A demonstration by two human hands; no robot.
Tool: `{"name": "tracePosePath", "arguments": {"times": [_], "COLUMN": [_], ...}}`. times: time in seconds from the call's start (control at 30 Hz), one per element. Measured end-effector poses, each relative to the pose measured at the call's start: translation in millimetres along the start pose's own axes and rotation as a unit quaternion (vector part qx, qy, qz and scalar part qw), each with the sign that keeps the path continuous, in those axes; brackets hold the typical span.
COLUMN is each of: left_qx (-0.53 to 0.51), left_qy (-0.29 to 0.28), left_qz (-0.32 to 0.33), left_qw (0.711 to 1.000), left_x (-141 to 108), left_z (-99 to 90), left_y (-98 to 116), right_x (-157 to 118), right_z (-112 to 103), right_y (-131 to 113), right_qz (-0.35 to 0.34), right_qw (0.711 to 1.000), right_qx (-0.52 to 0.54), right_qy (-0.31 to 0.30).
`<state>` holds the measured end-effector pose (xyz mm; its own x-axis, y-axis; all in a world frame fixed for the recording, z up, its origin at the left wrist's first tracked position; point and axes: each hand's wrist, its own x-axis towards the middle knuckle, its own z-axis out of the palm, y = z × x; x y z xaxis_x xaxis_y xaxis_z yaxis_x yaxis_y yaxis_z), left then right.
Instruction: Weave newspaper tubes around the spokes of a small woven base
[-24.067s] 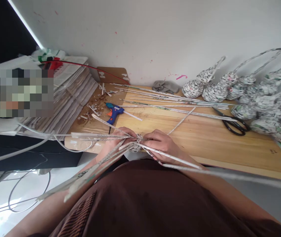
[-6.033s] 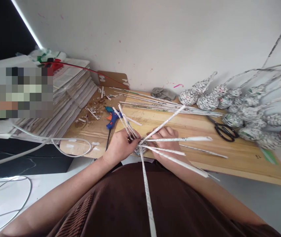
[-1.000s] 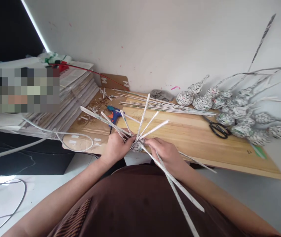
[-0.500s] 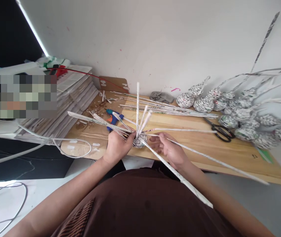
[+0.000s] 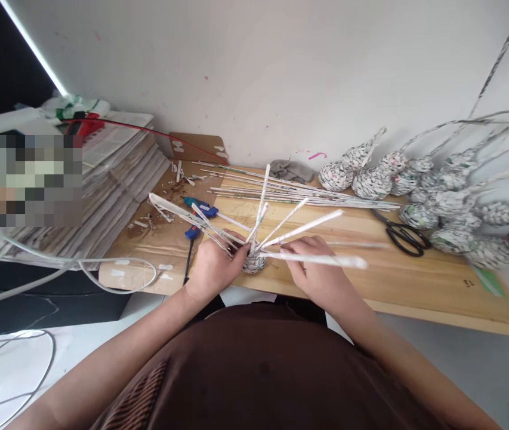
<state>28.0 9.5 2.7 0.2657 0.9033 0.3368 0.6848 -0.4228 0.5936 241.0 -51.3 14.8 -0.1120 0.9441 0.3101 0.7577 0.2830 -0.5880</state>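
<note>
Left-hand grip (image 5: pixel 216 263) clasps a small woven paper piece (image 5: pixel 254 264) at the tabletop's (image 5: pixel 392 288) near edge; whether the right hand (image 5: pixel 321 272) grasps the pale paper rod (image 5: pixel 348 261) across it, I cannot tell. Weaving seems in hand, the next move likely needing one rod bent around another. One dark tabletop mark (image 5: pixel 468 283) is unreadable.

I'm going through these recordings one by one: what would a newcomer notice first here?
Probably the small woven paper piece at the left hand, its pale paper strips fanning outward. Then the cluster of bulb-shaped woven pieces at the right of the wooden table, and the blue glue gun just beyond the left hand.
</note>
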Motion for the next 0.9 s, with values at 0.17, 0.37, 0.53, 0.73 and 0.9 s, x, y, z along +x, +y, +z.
{"name": "tracePosePath", "arguments": {"times": [0.17,0.37,0.53,0.73,0.9], "left_qx": [-0.013,-0.066,-0.11,-0.224,-0.307], "left_qy": [0.004,-0.021,-0.042,-0.066,-0.081], "left_qz": [0.016,-0.03,-0.055,-0.109,-0.155], "left_qw": [1.0,0.997,0.992,0.966,0.935], "left_x": [-1,-3,-5,-3,-3], "left_z": [1.3,0.7,-1.8,-1.5,1.0], "left_y": [3,4,4,3,6], "right_x": [9,10,7,0,-2], "right_z": [29,57,56,48,47], "right_y": [5,4,-4,-10,-5], "right_qz": [0.057,0.114,0.072,-0.026,-0.038], "right_qw": [0.99,0.937,0.951,0.984,0.995], "right_qx": [0.121,0.33,0.294,0.163,0.06], "right_qy": [-0.036,0.009,0.063,0.073,0.063]}}
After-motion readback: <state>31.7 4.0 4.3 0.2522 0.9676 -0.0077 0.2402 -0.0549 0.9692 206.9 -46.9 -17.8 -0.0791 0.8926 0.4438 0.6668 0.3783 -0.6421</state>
